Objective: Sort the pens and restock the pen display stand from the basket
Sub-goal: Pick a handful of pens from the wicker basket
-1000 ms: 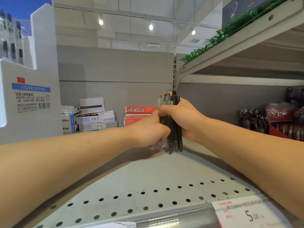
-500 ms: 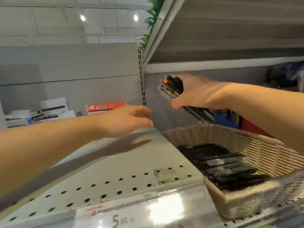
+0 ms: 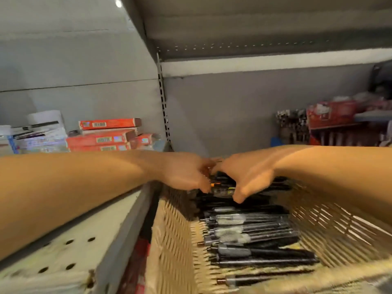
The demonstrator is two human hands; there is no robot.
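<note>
Basket (image 3: pixel 174 240): my left hand (image 3: pixel 186 175) and right hand (image 3: pixel 244 177) pinch one pen bundle (image 3: pixel 222 188), long axis crosswise between them.

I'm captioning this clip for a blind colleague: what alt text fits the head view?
Both hands, left hand and right hand, meet over a bundle of pens at the far end of a woven basket holding more dark pens, beside a perforated shelf; red boxes are stacked behind.
</note>
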